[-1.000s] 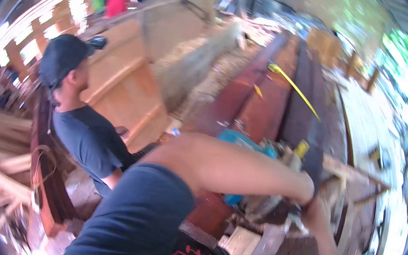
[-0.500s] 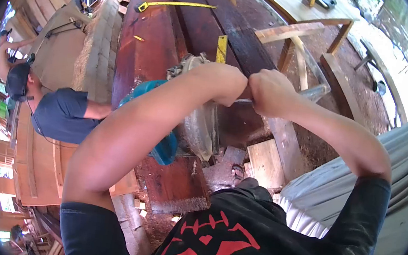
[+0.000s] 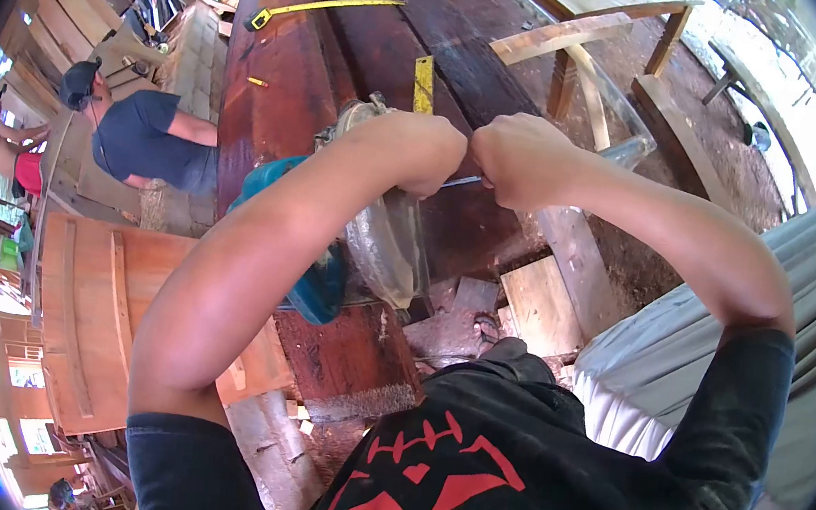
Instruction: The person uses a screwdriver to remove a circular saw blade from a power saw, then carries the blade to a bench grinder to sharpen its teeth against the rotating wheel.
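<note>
Tool: thin metal rod point(image 3: 459, 180), held between both hands just above the circular saw; its long axis runs roughly level, left to right, and only a short middle stretch shows.
Left hand point(image 3: 429, 157): closed in a fist around the rod's left end.
Right hand point(image 3: 515, 156): closed in a fist around the rod's right end, knuckles nearly touching the left.
Circular saw point(image 3: 362, 220): teal body, round metal guard, resting on the plank beneath the hands.
Plank point(image 3: 276, 89): long, reddish, running away from the person, sawn end nearest.
Tape measure point(image 3: 315, 7): yellow, stretched along the plank's far part.
Second person point(image 3: 150, 137): dark shirt and cap, left of the plank.
Wooden frame point(image 3: 582, 53): right, beyond the hands.
</note>
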A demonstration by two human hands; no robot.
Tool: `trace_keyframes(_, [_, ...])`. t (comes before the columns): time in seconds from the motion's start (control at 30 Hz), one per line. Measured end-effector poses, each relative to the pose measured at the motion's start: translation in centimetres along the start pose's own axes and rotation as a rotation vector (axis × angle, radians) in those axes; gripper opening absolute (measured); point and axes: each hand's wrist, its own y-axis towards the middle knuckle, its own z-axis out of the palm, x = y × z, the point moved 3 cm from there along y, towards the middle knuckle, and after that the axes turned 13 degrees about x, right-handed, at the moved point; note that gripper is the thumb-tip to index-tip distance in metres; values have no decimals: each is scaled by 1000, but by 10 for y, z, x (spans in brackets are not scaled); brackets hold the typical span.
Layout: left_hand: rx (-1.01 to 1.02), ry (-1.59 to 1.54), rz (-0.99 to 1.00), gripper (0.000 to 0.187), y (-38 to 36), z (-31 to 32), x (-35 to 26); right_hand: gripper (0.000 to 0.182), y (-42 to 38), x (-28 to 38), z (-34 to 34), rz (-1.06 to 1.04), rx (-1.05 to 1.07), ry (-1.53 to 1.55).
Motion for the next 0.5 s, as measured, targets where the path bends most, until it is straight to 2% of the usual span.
trace_keyframes(0.3, [-5, 4, -38, 20, -2, 2, 0, 15, -1, -1, 8, 18, -140, 30])
trace_keyframes(0.4, [-14, -55, 41, 18, -15, -8, -4, 15, -1, -1, 5, 4, -144, 34])
trace_keyframes(0.5, [-311, 70, -123, 26, -26, -8, -1, 16, 0, -1, 4, -22, -137, 50])
